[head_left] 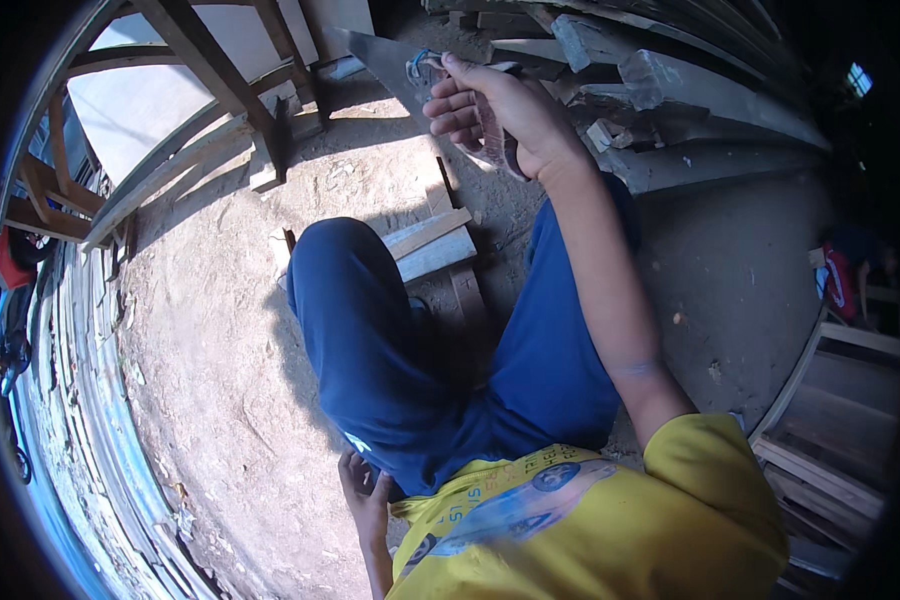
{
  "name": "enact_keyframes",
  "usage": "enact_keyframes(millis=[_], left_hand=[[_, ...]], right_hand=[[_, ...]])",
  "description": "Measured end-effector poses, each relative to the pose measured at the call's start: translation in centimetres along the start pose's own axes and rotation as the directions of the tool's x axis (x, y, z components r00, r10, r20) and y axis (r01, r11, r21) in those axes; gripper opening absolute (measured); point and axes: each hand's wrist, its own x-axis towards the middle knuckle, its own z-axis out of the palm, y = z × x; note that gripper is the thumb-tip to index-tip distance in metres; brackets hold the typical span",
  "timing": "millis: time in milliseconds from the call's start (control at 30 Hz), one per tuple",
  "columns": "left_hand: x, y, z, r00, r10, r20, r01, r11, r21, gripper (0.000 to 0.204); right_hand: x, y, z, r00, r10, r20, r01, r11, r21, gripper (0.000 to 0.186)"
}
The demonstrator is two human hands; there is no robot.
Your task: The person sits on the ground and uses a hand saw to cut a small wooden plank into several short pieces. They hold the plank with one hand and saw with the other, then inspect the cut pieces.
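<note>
My right hand [495, 110] is stretched forward and closed around the dark reddish handle of a hand saw [385, 62]. The saw's grey blade points up and to the left, over the dirt ground. My left hand [365, 490] rests low beside my hip, touching my blue trousers [390, 340], fingers loosely curled with nothing in them. Under my raised left knee lie short wooden boards [432, 240] on the ground.
A stack of long grey planks [670, 90] lies ahead of the saw at the upper right. A wooden frame [200, 90] stands at the upper left. Wooden slatted frames [830, 440] sit at the right. Corrugated metal sheeting [90, 400] runs along the left.
</note>
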Motion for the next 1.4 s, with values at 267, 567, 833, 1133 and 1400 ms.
enact_keyframes(millis=[267,567,833,1133,1400], left_hand=[[1.3,0.0,-1.0,0.985,-0.036,0.17,0.044,0.998,-0.039,0.087],[1.4,1.2,-2.4,0.911,0.298,0.286,-0.41,0.742,0.53,0.055],[-1.0,-1.4,-1.5,0.988,0.136,0.067,-0.15,0.95,0.275,0.061],[0.0,-2.4,-1.1,0.997,-0.04,0.066,0.033,0.994,0.108,0.062],[1.9,-0.5,0.0,0.996,0.064,-0.063,-0.056,0.991,0.125,0.088]], right_hand=[[-3.3,-0.4,-5.3,0.995,-0.095,-0.014,0.095,0.995,-0.025,0.041],[-9.7,-2.2,-10.6,0.977,-0.137,-0.165,0.131,0.99,-0.042,0.042],[-20.5,-7.4,-16.8,0.907,-0.288,-0.308,0.272,0.957,-0.096,0.043],[-28.7,-4.1,-21.5,0.914,-0.304,-0.27,0.234,0.936,-0.262,0.038],[-24.2,5.0,-17.8,0.972,0.137,-0.189,-0.233,0.623,-0.747,0.033]])
